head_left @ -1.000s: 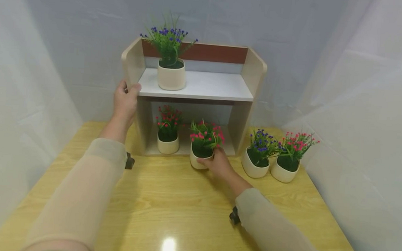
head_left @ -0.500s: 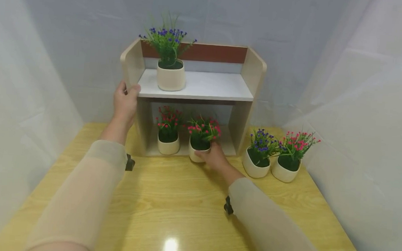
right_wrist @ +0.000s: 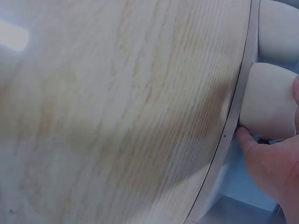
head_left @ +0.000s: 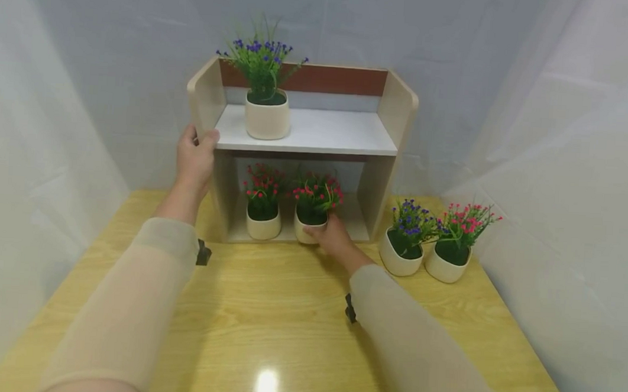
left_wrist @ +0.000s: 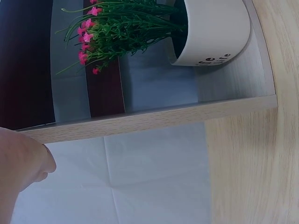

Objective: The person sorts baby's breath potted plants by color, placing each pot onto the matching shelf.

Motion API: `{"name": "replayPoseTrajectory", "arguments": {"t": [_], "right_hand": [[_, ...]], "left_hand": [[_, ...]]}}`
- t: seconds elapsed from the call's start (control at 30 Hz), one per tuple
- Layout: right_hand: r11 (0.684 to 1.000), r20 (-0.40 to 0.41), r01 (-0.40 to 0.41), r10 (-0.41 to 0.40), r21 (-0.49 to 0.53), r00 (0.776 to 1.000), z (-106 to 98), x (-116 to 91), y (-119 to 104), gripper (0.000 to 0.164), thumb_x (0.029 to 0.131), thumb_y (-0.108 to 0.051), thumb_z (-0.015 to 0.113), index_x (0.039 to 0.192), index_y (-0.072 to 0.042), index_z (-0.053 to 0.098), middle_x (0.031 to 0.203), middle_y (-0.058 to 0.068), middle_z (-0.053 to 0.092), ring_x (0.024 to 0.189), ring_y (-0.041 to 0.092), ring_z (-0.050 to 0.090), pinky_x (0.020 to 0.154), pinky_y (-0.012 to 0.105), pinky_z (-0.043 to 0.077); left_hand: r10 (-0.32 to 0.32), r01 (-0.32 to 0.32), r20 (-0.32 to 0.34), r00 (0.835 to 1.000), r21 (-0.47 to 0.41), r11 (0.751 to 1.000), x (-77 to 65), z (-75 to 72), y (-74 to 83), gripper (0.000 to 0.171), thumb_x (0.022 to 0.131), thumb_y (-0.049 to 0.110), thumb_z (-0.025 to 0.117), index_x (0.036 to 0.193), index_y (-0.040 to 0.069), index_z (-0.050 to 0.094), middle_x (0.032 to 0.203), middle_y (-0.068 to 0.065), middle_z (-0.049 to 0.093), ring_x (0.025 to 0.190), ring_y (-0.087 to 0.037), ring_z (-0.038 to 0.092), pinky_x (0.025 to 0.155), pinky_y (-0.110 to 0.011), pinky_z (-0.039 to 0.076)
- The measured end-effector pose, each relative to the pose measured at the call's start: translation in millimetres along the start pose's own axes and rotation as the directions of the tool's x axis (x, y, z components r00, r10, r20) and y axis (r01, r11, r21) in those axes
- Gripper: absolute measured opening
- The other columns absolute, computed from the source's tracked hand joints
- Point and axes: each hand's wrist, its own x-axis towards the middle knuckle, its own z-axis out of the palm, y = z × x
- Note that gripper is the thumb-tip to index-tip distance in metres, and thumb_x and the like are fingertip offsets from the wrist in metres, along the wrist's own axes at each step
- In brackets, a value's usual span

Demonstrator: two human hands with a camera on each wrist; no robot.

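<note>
My left hand grips the left side panel of a two-tier wooden shelf, thumb at its front edge. With my right hand I hold a cream pot of artificial pink flowers at the front of the lower tier. The right wrist view shows this pot over the shelf floor, close behind its front edge. Left of it stands another pink-flowered pot; the left wrist view shows lettering on a cream pot. A pot with purple flowers stands on the upper tier.
On the wooden table, right of the shelf, two more cream pots stand side by side: one with purple flowers and one with pink. Pale sheeting hangs behind and at both sides.
My right hand has moved the pink-flowered pot away from me, from the shelf's front edge onto the lower tier. My left hand has kept its grip on the side panel.
</note>
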Motion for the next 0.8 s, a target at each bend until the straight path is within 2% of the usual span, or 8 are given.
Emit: {"name": "replayPoseTrajectory", "arguments": {"t": [0.2,0.4,0.6,0.8], "right_hand": [[1.000,-0.020,-0.010,0.009,-0.025,1.000,4,5,-5,0.070,0.096,-0.033,0.082,0.149,0.003,0.052,0.142,0.028,0.068,0.136,0.044,0.064,0.121,0.054,0.050],[0.998,-0.018,-0.057,0.057,-0.027,0.998,7,11,-4,0.069,0.098,-0.034,0.082,0.149,0.000,0.050,0.142,0.026,0.069,0.136,0.041,0.065,0.122,0.052,0.051],[0.998,-0.054,-0.058,0.057,-0.019,0.997,9,16,-4,0.070,0.097,-0.035,0.082,0.148,0.001,0.051,0.140,0.027,0.069,0.134,0.043,0.066,0.120,0.052,0.051],[0.997,-0.060,-0.080,0.081,0.018,0.995,17,19,-1,0.065,0.098,-0.034,0.082,0.144,0.002,0.054,0.133,0.026,0.072,0.128,0.042,0.069,0.116,0.051,0.055]], "left_hand": [[0.015,-0.015,-0.003,1.000,-0.024,1.000,0.9,-0.9,-0.2,0.054,0.111,0.026,0.058,0.163,0.018,0.045,0.168,-0.009,0.047,0.153,-0.022,0.044,0.134,-0.037,0.033],[0.009,-0.009,0.004,1.000,-0.022,1.000,3.0,3.1,-0.1,0.052,0.111,0.026,0.058,0.161,0.017,0.048,0.165,-0.009,0.050,0.149,-0.021,0.046,0.132,-0.038,0.035],[0.006,-0.005,0.010,1.000,-0.029,1.000,3.0,4.5,0.7,0.055,0.111,0.028,0.057,0.164,0.020,0.044,0.169,-0.007,0.046,0.154,-0.021,0.043,0.134,-0.036,0.032],[0.000,0.000,-0.004,1.000,-0.023,1.000,0.4,1.4,-2.3,0.051,0.111,0.032,0.057,0.160,0.022,0.049,0.162,-0.004,0.049,0.151,-0.019,0.044,0.132,-0.036,0.034]]}}
